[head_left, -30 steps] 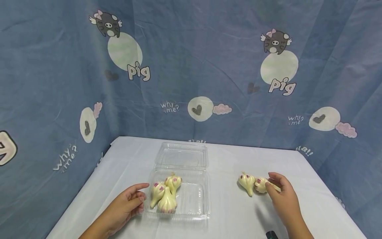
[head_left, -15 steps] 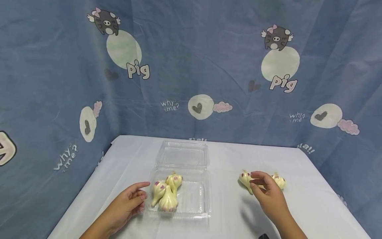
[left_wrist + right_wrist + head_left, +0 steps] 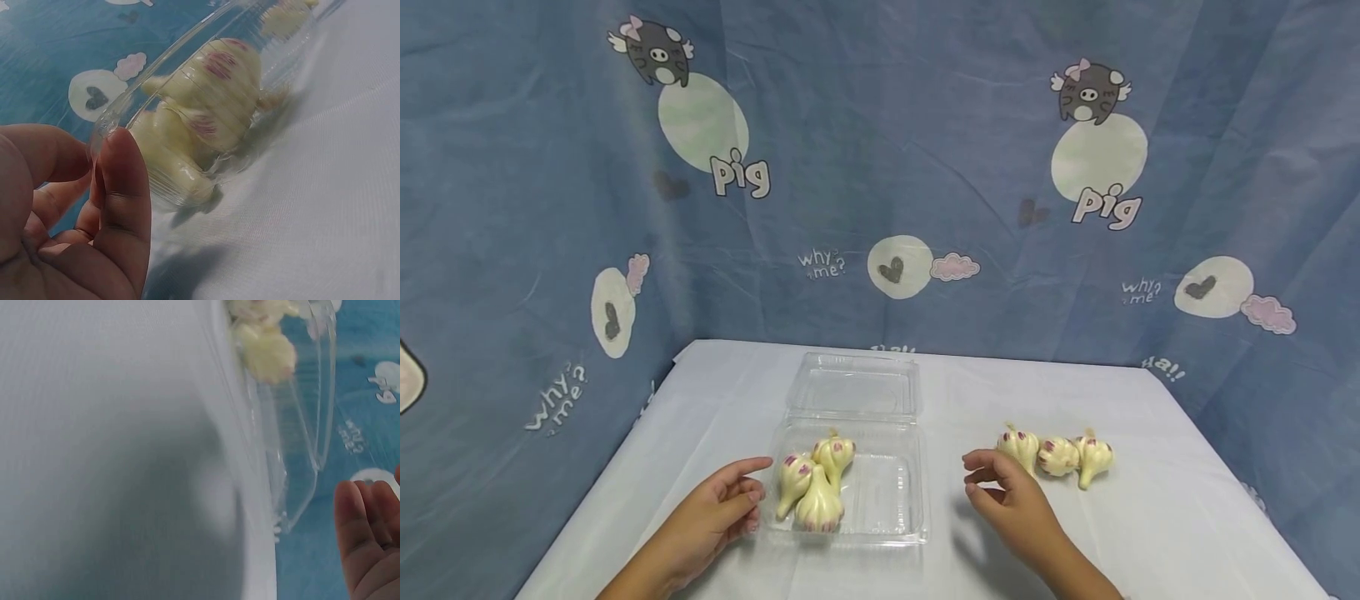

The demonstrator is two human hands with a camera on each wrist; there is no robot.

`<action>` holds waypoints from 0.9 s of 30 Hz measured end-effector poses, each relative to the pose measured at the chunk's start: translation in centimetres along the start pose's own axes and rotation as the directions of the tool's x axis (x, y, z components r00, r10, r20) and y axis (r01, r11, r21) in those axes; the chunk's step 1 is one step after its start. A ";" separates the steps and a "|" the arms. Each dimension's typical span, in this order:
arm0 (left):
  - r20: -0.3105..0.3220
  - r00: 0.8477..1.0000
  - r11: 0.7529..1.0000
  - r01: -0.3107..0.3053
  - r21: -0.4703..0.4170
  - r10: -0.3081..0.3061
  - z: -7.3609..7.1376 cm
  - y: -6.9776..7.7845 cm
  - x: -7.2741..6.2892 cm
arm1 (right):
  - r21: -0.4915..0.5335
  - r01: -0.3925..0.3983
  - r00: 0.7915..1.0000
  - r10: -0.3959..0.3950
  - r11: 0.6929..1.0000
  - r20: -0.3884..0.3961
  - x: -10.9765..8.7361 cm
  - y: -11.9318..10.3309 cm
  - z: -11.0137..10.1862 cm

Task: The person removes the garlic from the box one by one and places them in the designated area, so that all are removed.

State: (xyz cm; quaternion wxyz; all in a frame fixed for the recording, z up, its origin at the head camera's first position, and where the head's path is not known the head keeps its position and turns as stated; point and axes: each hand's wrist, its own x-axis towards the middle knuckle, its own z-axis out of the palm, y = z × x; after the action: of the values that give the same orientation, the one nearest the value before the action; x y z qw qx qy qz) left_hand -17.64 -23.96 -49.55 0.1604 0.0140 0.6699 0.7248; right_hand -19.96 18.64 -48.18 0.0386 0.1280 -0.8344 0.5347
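My left hand point(image 3: 718, 512) is at the left side of a clear plastic clamshell container point(image 3: 891, 533). In the left wrist view its thumb and index finger pinch the container's rim point(image 3: 103, 128). Three cream garlic bulbs with purple marks, one of them the front bulb point(image 3: 820, 504), lie together in the left part of the base. My right hand point(image 3: 1011, 504) hovers over the cloth between the container and three more bulbs on the right, including the middle one point(image 3: 1058, 457). It holds nothing, its fingers loosely bent, and partly covers the leftmost bulb point(image 3: 1018, 443).
The container's lid point(image 3: 857, 387) lies folded back, away from me. A white cloth point(image 3: 955, 400) covers the table. Blue printed curtain point(image 3: 1000, 167) hangs behind it and along both sides.
My right hand has moved left from the right-hand garlic bulbs toward the container, uncovering the middle and right bulbs. The left hand stays at the container's edge.
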 end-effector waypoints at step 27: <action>0.006 1.000 1.000 0.022 -0.009 -0.022 -0.2 -0.1 -0.1 | 0.145 0.087 0.954 -0.124 0.986 0.274 1.5 -3.9 3.6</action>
State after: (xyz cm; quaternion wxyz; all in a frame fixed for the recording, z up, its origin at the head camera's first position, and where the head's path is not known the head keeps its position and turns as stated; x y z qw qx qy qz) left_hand -17.58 -24.14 -49.66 0.1705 0.0082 0.6663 0.7259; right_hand -20.12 13.64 -45.94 -0.0606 0.2495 -0.7863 0.5620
